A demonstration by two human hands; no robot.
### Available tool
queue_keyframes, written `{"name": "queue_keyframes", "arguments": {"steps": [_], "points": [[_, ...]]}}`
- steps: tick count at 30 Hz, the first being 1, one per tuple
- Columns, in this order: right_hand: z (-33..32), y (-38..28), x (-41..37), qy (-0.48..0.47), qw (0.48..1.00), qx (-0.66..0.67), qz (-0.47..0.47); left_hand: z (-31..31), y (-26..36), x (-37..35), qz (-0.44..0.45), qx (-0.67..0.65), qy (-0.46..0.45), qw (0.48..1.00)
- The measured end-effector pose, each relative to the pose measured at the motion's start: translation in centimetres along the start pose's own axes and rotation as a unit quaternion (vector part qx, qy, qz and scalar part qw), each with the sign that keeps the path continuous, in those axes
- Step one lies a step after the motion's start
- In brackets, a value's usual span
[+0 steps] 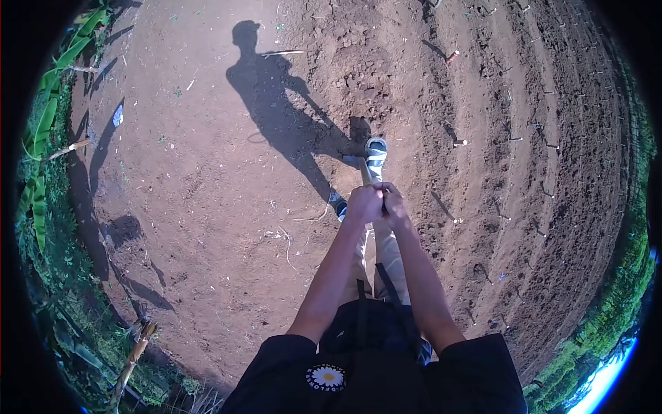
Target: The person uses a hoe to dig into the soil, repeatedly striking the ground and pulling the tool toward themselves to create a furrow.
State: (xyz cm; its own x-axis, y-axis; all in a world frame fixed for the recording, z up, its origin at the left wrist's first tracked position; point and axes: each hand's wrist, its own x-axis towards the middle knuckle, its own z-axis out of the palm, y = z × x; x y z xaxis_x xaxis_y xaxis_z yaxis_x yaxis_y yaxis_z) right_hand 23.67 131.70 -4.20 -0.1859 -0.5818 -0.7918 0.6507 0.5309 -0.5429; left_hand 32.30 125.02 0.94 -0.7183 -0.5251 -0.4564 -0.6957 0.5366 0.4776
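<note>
My left hand [364, 205] and my right hand [394, 202] are close together in front of my legs, both wrapped around the wooden handle of a hoe [365, 172]. The handle runs forward from my fists, and the tool's head sits low beside my front foot. Much of the handle is hidden behind my hands. A striped sandal [376, 153] is on the forward foot, at the edge of the loosened soil [362, 86]. My other foot [338, 205] is set back to the left.
Ridged soil with several short stakes or stems [460, 143] stretches along the right. Smoother bare ground [200, 200] lies on the left, crossed by my shadow [265, 96]. Banana leaves [45, 131] and cut stems [138, 345] line the left edge. A dry stick [283, 52] lies ahead.
</note>
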Motion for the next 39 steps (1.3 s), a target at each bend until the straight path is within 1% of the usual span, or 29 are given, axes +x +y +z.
{"name": "queue_keyframes", "arguments": {"steps": [1,2,4,5,6,7,8,9,11,12,13,15,16,17,19,20,21,23,24,25,27,29,31,32,33,35,36,38,39], "points": [[-0.7,1.4,0.3,-0.007,0.999,0.034,-0.037,0.4,0.1,-0.5,-0.005,-0.006,0.025,1.000],[-1.6,2.6,0.5,-0.006,0.998,0.037,-0.040,1.2,0.2,-0.8,-0.010,-0.013,0.050,0.999],[-3.6,5.3,0.4,-0.133,0.975,0.093,-0.155,2.8,0.5,-1.6,-0.015,-0.008,0.057,0.998],[-3.8,5.9,-0.4,-0.133,0.974,0.095,-0.155,3.7,0.5,-2.1,-0.024,-0.007,0.067,0.997],[-3.8,6.1,-1.5,-0.152,0.968,0.101,-0.172,4.7,0.4,-2.6,-0.023,-0.005,0.068,0.997],[-3.8,6.4,-2.5,-0.171,0.961,0.107,-0.188,5.8,0.4,-3.3,0.014,-0.009,0.105,0.994],[-4.2,7.4,-2.8,-0.179,0.960,0.125,-0.178,6.8,0.4,-4.1,0.050,-0.014,0.143,0.988],[-4.7,8.4,-3.1,-0.181,0.959,0.124,-0.178,7.7,0.5,-4.7,0.050,-0.013,0.145,0.988],[-5.2,10.3,-4.1,-0.125,0.972,0.068,-0.187,9.7,0.6,-6.1,0.060,-0.011,0.152,0.986],[-5.5,11.0,-4.9,-0.119,0.974,0.055,-0.184,10.7,0.7,-6.7,0.039,0.004,0.119,0.992],[-5.7,11.8,-5.6,-0.120,0.974,0.056,-0.186,11.7,0.9,-7.4,0.040,0.007,0.121,0.992],[-5.8,13.1,-7.3,-0.096,0.973,0.054,-0.202,13.7,1.6,-9.0,0.006,0.034,0.052,0.998],[-6.0,13.6,-8.5,-0.051,0.991,0.073,-0.104,15.1,1.8,-10.0,0.009,0.048,0.050,0.998],[-6.9,15.3,-9.0,-0.051,0.991,0.074,-0.102,16.7,2.1,-11.2,0.008,0.048,0.049,0.998],[-8.9,19.6,-9.2,-0.038,0.988,0.023,-0.147,19.7,2.4,-12.8,0.010,0.030,0.067,0.997],[-9.5,21.7,-9.3,0.017,0.996,0.020,-0.088,21.1,2.3,-13.7,0.004,0.048,0.004,0.999],[-10.4,23.7,-9.5,0.017,0.996,0.025,-0.087,22.6,2.4,-14.5,0.004,0.052,0.001,0.999],[-11.7,26.9,-9.7,0.041,0.978,-0.099,-0.178,25.5,2.2,-15.9,0.009,0.053,-0.015,0.998],[-12.2,27.9,-9.9,0.069,0.975,-0.143,-0.154,27.5,1.9,-16.5,0.010,0.075,0.002,0.997],[-12.6,29.1,-10.0,0.069,0.976,-0.140,-0.154,29.3,1.5,-17.3,0.011,0.078,0.000,0.997],[-14.3,33.5,-9.1,0.071,0.957,-0.164,-0.229,32.3,0.8,-18.8,0.050,0.049,0.062,0.996],[-15.7,36.6,-8.8,0.070,0.955,-0.180,-0.225,35.1,0.4,-20.0,0.063,0.053,0.069,0.994],[-16.4,37.8,-9.3,0.047,0.938,-0.222,-0.263,37.6,0.2,-20.7,0.016,0.062,-0.023,0.998],[-16.5,38.5,-9.4,0.037,0.952,-0.192,-0.236,38.4,0.0,-21.6,0.035,0.068,0.049,0.996],[-16.8,39.1,-9.6,0.039,0.953,-0.190,-0.233,39.3,-0.1,-21.8,0.035,0.068,0.046,0.996],[-17.4,40.0,-10.3,0.059,0.945,-0.271,-0.174,41.0,-0.2,-21.8,0.016,0.078,-0.072,0.994],[-17.9,40.9,-10.1,0.060,0.945,-0.271,-0.172,41.6,-0.3,-21.9,0.015,0.076,-0.074,0.994],[-18.6,41.7,-9.8,0.040,0.938,-0.325,-0.117,42.6,-0.6,-22.0,0.002,0.059,-0.109,0.992],[-18.7,42.1,-10.1,0.041,0.938,-0.325,-0.115,43.1,-0.7,-22.3,-0.005,0.050,-0.128,0.991]]}}
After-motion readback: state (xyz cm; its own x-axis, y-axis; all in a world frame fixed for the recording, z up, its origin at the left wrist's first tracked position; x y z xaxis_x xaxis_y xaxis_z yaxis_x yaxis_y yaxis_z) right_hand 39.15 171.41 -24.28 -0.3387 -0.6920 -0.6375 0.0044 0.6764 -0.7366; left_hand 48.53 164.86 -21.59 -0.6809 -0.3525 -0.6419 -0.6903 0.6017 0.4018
